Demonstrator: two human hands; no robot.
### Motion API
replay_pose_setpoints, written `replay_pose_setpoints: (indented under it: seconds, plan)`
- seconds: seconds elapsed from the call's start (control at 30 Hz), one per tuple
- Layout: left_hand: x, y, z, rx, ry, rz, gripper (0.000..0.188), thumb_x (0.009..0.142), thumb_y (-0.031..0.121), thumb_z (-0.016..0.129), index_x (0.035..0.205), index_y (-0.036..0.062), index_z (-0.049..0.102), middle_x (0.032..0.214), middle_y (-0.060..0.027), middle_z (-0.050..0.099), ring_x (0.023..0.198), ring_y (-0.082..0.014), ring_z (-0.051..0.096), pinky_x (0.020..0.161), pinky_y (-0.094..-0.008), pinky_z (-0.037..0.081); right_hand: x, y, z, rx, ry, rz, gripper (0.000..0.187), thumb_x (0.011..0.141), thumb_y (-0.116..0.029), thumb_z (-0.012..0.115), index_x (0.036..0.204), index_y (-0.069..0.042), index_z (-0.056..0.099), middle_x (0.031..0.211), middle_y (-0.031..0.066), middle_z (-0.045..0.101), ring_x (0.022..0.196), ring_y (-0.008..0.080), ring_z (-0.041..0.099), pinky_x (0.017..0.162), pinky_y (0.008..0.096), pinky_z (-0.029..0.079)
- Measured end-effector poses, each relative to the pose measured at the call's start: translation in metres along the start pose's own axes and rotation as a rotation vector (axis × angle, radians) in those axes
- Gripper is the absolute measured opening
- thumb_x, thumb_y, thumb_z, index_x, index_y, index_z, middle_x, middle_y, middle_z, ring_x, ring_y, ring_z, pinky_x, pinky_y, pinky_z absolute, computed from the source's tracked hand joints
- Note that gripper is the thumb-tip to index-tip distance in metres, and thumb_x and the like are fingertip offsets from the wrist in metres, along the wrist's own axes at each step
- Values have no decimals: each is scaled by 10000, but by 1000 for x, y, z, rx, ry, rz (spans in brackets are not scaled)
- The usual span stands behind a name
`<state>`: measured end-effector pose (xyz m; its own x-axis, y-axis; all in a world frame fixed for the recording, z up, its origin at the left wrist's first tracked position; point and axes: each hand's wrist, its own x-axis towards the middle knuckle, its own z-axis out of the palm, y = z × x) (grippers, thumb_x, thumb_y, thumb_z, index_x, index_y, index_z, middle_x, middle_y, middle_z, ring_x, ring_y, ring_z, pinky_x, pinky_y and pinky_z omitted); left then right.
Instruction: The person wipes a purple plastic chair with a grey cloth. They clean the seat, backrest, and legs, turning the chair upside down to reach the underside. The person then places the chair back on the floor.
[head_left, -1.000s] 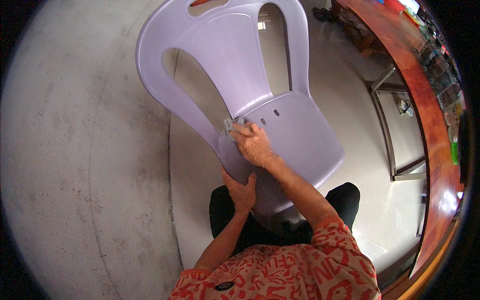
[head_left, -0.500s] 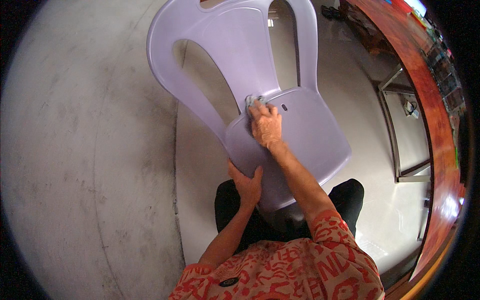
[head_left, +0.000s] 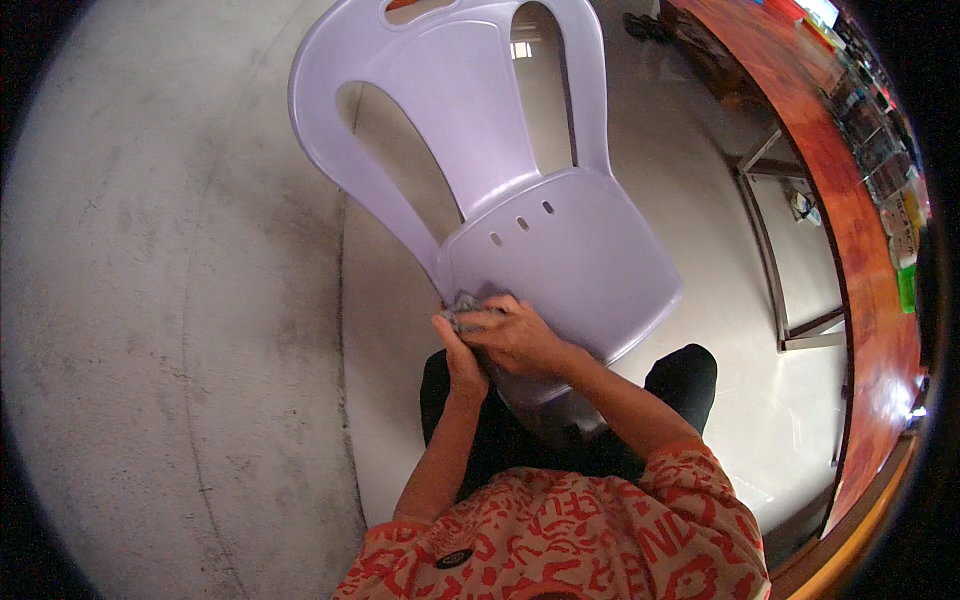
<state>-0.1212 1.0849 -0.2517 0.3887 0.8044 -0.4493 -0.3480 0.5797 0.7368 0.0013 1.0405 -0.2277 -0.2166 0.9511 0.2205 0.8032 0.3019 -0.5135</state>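
Observation:
A light purple plastic chair (head_left: 590,250) stands in front of me, its seat turned toward me and three small slots showing near the backrest. My right hand (head_left: 515,338) presses a crumpled grey cloth (head_left: 466,308) against the left edge of the seat, fingers closed over it. Right beside it, my left hand (head_left: 463,362) grips that same seat edge. Its fingertips are partly hidden by the chair and my right hand, and the cloth lies close to it.
A long reddish-brown wooden table (head_left: 860,260) on metal legs (head_left: 770,260) curves along the right, with various items on top. My dark-trousered knees (head_left: 685,380) flank the chair's front. Under us is a grey floor (head_left: 250,300) with a dark seam.
My right hand has drawn the cloth from the rear of the seat toward me, down to its left edge beside my left hand. The seat slots it covered now show.

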Motion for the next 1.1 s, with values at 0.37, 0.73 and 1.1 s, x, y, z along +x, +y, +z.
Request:
replay_pose_setpoints:
  seconds: [0.37,0.73,1.1]
  plan:
    - [9,-11,9,231,115,205,648,945,422,365,1440,72,137,1402,-178,293,1232,-329,366,1005,-428,324,-58,-21,-29,-93,-48,40,300,769,-209,613,1068,-216,640,1258,-34,514,1074,265,468,836,405,422]
    - [2,-10,18,516,264,260,669,932,359,457,1427,31,148,1404,-213,284,1251,-332,344,1028,-410,292,33,67,-13,-279,268,234,343,792,-173,616,1135,-170,614,1294,-13,483,1089,262,438,874,380,389]
    - [6,-12,17,412,244,241,653,927,359,459,1421,39,176,1386,-202,314,1216,-331,378,1004,-406,322,3,39,3,-322,172,298,340,778,-200,611,1117,-227,628,1302,-63,473,1071,251,445,780,392,403]
